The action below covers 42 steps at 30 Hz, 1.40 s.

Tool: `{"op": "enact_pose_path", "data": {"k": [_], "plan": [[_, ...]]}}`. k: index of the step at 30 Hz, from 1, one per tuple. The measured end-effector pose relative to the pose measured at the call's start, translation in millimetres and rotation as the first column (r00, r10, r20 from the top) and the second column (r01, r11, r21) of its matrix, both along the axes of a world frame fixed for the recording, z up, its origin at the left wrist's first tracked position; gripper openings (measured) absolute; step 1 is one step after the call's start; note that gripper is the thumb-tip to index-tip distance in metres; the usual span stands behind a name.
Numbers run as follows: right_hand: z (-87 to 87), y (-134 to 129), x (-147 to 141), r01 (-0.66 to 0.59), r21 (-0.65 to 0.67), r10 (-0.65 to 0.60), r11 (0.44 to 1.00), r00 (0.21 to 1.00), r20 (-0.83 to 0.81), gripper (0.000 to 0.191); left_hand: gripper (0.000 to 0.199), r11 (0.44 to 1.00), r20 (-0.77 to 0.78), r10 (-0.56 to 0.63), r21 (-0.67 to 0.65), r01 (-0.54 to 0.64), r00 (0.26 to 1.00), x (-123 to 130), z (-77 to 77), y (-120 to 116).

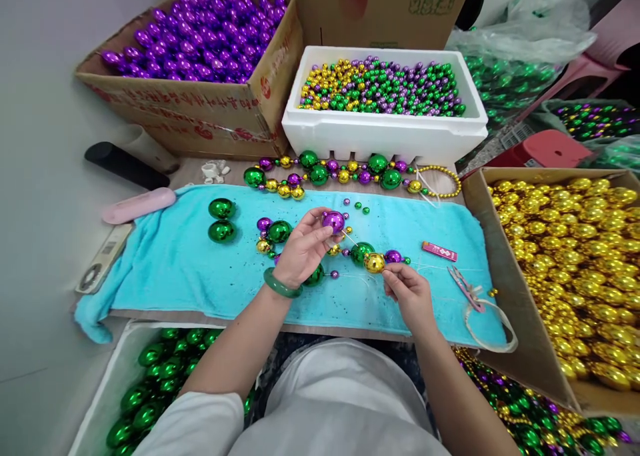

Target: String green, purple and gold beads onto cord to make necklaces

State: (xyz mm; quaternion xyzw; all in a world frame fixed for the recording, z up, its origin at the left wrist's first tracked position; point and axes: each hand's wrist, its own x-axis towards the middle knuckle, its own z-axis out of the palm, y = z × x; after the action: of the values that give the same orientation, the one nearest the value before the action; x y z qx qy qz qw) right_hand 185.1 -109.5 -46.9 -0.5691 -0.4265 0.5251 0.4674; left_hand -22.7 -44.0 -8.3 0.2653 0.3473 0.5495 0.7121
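Note:
A large purple bead (333,221) is pinched in the fingers of my left hand (304,241), which has a green bangle (283,284) at its wrist. From that bead a thin needle or cord slants down right toward a green bead (362,253). My right hand (409,289) pinches at the edge of a gold bead (374,263) beside the green one. Another purple bead (393,257) lies just above my right fingers. More strung beads rest around my left wrist, partly hidden by it. A few tiny loose beads (358,205) lie above my hands on the blue towel (175,269).
A finished-looking bead string (319,175) lies behind the towel, before a white foam box (385,127). Two green beads (222,231) sit at left. Small scissors (466,289) and a pink packet (439,251) are at right. Cartons of purple beads (180,103) and gold beads (575,269) flank the table.

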Motion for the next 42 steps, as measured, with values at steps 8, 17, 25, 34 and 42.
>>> {"op": "enact_pose_path", "data": {"k": [8,17,25,34,42], "plan": [[-1.6,3,-4,0.033,-0.06,-0.038,0.998,0.995,-0.094,0.025,0.033,0.989,-0.175,-0.141,0.005,0.145,0.974,10,-2.0,-4],[-1.8,10,7,0.009,-0.145,-0.025,0.989,0.994,-0.107,0.029,0.037,0.908,-0.386,-0.339,0.102,0.405,0.858,9,7.7,21],[-0.6,10,15,0.115,-0.147,-0.14,0.982,0.975,-0.175,0.03,0.022,0.93,-0.903,-0.067,0.098,0.355,0.425,3,-31.5,62],[-2.7,6,25,0.166,-0.096,-0.179,0.982,0.972,-0.151,0.021,0.011,0.965,-0.849,-0.089,0.056,0.256,0.521,9,-36.7,62],[-9.3,3,18,0.082,-0.074,-0.088,0.994,0.993,-0.074,0.02,0.022,0.984,-0.004,-0.144,-0.104,0.143,0.99,-4,-4.7,35]]}}
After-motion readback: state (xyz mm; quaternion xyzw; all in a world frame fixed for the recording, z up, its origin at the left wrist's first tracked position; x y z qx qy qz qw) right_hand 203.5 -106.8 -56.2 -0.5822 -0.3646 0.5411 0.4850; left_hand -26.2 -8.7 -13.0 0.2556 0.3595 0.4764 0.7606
